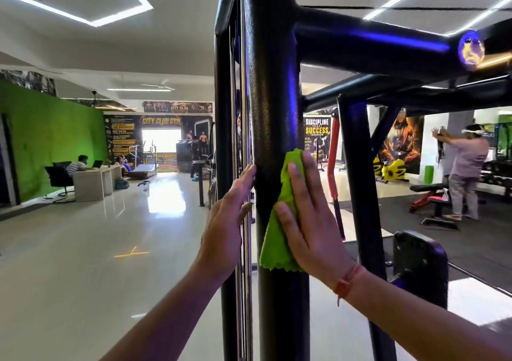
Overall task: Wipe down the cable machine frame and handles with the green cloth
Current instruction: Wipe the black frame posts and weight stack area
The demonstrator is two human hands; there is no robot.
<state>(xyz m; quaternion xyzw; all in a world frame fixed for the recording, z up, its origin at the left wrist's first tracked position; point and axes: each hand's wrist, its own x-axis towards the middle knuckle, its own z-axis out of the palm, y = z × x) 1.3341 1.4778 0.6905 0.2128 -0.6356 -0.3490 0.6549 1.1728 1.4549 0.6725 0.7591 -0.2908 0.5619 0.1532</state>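
at six o'clock, right hand (307, 222) presses green cloth (279, 222) flat-fingered onto the frame upright (274, 97) to wipe; left hand (227, 222), fingers straight, steadies the post's nine o'clock side.

We see the cable machine's upright post (273, 89) running through the centre of the frame. The cloth (279, 233) lies on the post's right side, under our right hand (307, 222); our left hand (225, 222) rests on the post's left edge, before the guide rods (243, 97). A crossbar (374, 44) leaves the post toward the upper right. At far left a desk (94, 182) stands by the wall. At far right a person (462, 172) stands behind a bench (432, 194).
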